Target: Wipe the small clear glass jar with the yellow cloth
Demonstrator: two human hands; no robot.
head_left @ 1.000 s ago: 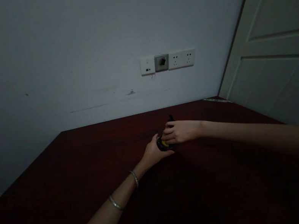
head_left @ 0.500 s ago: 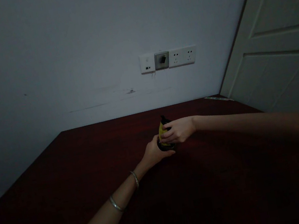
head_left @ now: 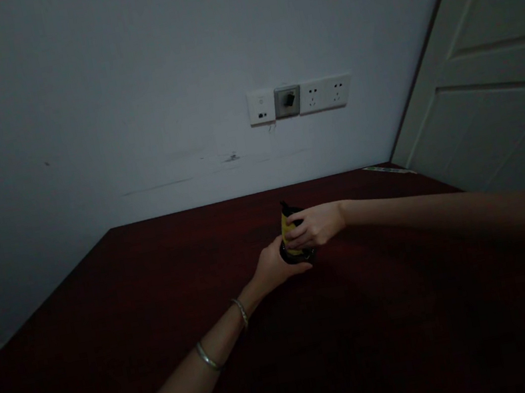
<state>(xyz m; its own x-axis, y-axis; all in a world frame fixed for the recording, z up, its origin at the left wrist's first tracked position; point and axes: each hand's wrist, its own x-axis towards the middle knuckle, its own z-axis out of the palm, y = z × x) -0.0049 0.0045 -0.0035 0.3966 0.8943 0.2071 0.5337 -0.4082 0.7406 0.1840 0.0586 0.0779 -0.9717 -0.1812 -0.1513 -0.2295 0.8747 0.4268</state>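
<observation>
A white painted wall (head_left: 74, 108) and a cream panel door (head_left: 484, 69) stand behind a dark red wooden tabletop (head_left: 191, 250). On the wall is one row: one small white plate (head_left: 261, 107), one grey square fitting (head_left: 287, 101) and two white power sockets (head_left: 324, 94). The left hand (head_left: 275, 265) and the right hand (head_left: 313, 227) are closed around one small black and yellow object (head_left: 290, 235), above the tabletop's middle; any print on it is too dark to read. Two silver bangles (head_left: 240, 313) circle the left forearm.
</observation>
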